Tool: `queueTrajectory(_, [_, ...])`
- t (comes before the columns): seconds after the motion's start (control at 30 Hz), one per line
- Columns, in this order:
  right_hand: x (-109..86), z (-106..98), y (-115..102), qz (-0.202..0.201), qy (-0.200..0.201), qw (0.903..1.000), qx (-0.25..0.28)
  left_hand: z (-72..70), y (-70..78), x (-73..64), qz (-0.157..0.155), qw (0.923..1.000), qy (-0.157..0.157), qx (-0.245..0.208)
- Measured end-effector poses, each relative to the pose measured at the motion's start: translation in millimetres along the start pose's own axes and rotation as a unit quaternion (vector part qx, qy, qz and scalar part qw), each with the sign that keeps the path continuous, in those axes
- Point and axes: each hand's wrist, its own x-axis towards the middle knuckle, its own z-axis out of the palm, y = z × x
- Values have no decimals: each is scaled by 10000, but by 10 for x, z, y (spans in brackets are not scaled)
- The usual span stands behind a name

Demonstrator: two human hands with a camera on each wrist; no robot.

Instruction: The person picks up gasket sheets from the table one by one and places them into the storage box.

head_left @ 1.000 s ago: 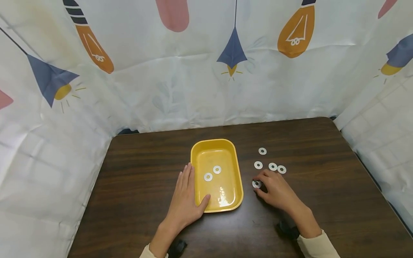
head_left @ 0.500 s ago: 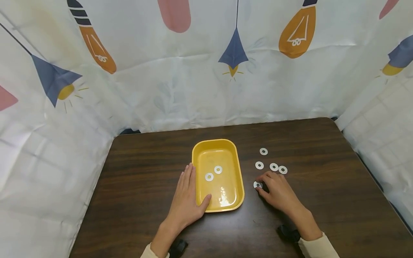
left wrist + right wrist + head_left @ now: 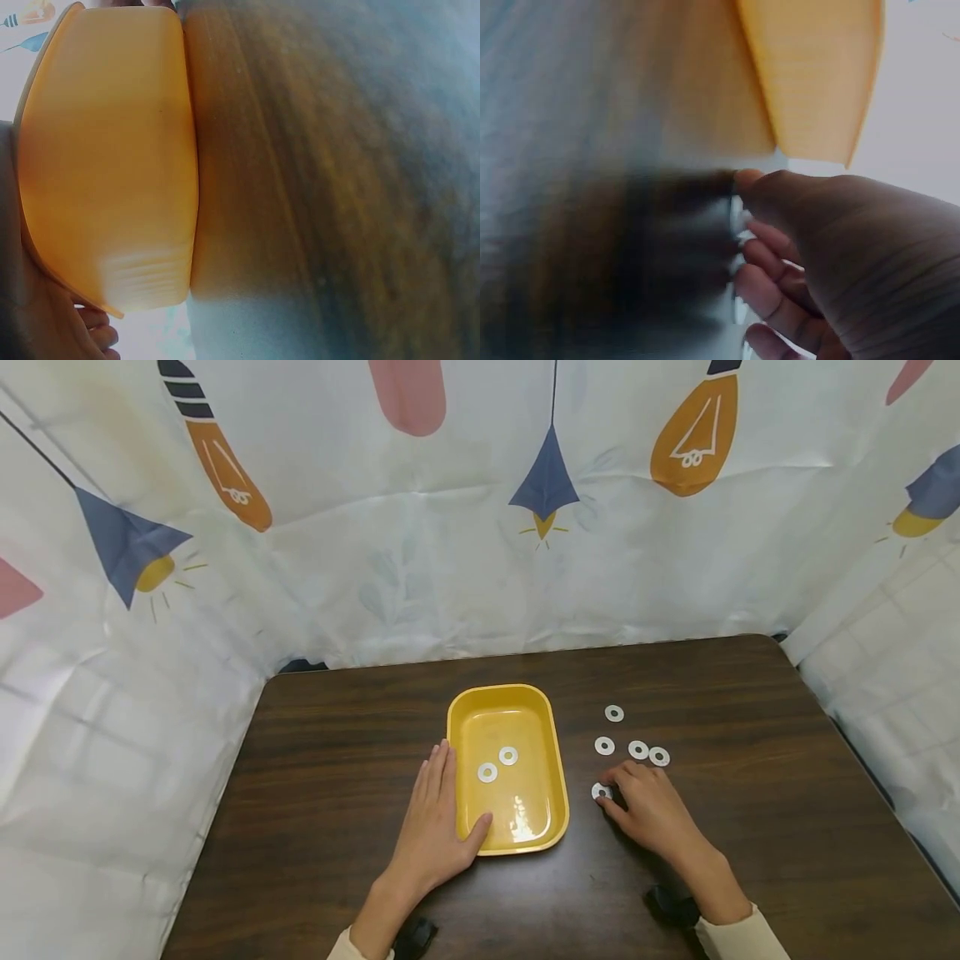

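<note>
Hardly anything has moved since half a second ago: the right hand (image 3: 647,797) keeps its grip round a white washer (image 3: 596,791) on the table (image 3: 337,760) beside the yellow tray (image 3: 536,797), which the left hand (image 3: 435,825) touches, fingers straight.

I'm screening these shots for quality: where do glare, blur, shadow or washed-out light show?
Head view: fairly sharp, with bright glare inside the yellow tray; left wrist view: the table blurs, hazing pale toward the upper right; right wrist view: table blurred, dark shadows beside the right hand, upper right washed nearly white.
</note>
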Motion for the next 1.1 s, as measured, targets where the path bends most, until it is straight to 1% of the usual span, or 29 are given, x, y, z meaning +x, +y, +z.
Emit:
queueTrajectory(0.2, [-10,64,-12,-135,100,9992,-351,-12,8,-9,-12,10000,-5,-8])
queueTrajectory(0.43, [8,-14,-82,-319,65,9950,-941,-18,13,-10,1,10000,12,0])
queueTrajectory(0.7, [49,-76,-154,-377,167,9936,-1050,-15,12,-14,1,10000,24,7])
queueTrajectory(0.9, [34,-42,-185,-395,462,9915,-1154,-15,15,-12,26,10000,52,20])
queueTrajectory(1.1, [0,37,-187,-569,979,9871,-1132,-15,16,-16,105,9997,213,99])
